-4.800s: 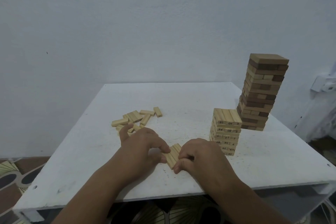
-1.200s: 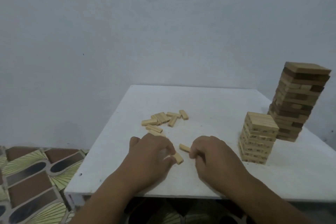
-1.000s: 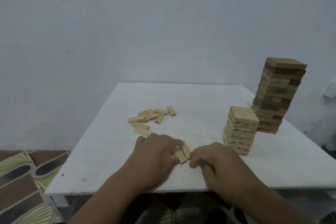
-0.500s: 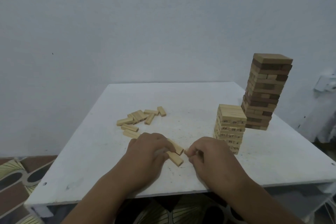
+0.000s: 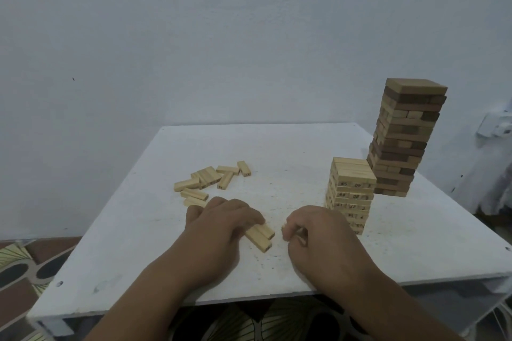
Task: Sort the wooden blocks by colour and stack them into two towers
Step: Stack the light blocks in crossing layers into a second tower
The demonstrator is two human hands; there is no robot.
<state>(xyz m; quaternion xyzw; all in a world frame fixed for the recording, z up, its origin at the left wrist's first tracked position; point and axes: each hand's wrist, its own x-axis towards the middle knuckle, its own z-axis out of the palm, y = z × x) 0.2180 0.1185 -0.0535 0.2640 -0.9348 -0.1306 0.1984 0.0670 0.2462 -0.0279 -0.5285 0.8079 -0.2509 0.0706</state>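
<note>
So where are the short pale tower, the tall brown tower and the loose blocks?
Pale tower (image 5: 349,196): head view, numbered front face.
Brown tower (image 5: 401,141): head view, mid front face.
Loose blocks (image 5: 210,178): head view, middle of the pile.

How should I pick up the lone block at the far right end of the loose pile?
Pinch that lone block across its two long sides, coming from above. It lies flat on the table, slightly apart from the pile, so both long sides look free.

A white table stands against a bare pale wall, over a patterned floor
</note>
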